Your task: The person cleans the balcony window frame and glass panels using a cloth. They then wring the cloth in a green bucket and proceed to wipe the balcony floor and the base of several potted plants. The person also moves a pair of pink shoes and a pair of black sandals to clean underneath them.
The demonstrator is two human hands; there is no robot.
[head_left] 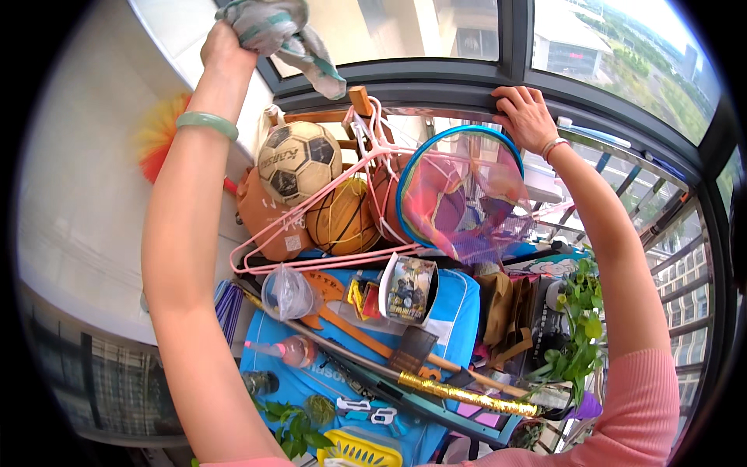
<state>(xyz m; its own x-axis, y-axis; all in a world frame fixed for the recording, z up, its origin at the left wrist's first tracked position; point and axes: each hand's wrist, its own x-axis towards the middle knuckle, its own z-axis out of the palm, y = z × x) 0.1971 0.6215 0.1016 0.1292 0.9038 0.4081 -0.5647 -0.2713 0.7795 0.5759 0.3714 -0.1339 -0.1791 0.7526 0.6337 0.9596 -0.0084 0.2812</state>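
Raised at the upper left, my left hand is closed round a bunched grey-and-green striped cloth. The cloth lies against the window glass and its frame, with one end hanging down. My right hand rests on the dark window frame, fingers bent over its lower rail; nothing shows in it. Just below that hand is a net with a blue hoop. Pink hangers hang between my arms, in front of a worn soccer ball and a basketball.
Under the balls lies a blue bag bearing a small box, a toy sword with gold wrap and a yellow basket. A leafy plant stands by my right arm. Metal railings line the right side.
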